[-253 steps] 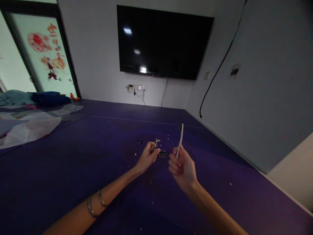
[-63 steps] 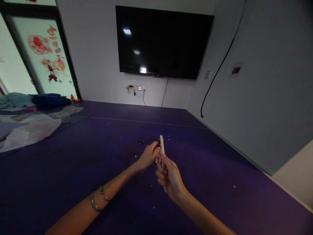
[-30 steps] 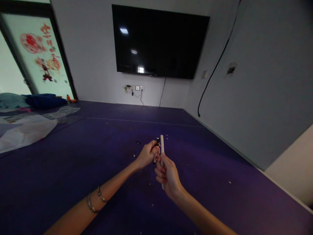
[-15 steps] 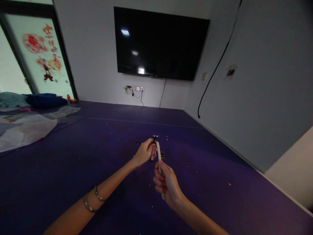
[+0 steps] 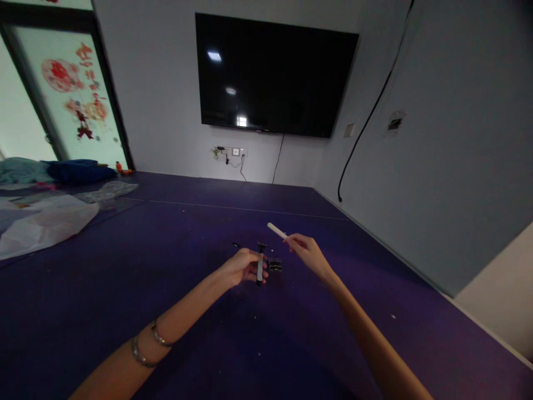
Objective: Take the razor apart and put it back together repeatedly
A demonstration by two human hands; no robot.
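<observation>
My left hand (image 5: pixel 245 266) is closed around a razor-like tool (image 5: pixel 260 271). The tool has a pale grey handle, a black lower end and a small dark T-shaped head pointing away from me. To its right, my right hand (image 5: pixel 306 250) pinches the near end of a slim white rod (image 5: pixel 276 230). The rod slants up and left, apart from the tool, and its exact kind is unclear. Just right of the left fingers, a small black-and-clear piece (image 5: pixel 275 265) lies on the purple surface (image 5: pixel 200 333). A short black piece (image 5: pixel 236 244) lies beyond the left hand.
Small white specks dot the surface. Sheets of clear plastic (image 5: pixel 54 219) and folded blue cloth (image 5: pixel 79 171) lie at the far left. On the wall hang a television (image 5: pixel 275 78) and a long black cable (image 5: pixel 368 119); sockets (image 5: pixel 235 151) sit below the screen.
My right hand has moved up and right, taking the white rod away from the tool and tilting it leftward. My left hand has lowered slightly, showing more of the tool's handle.
</observation>
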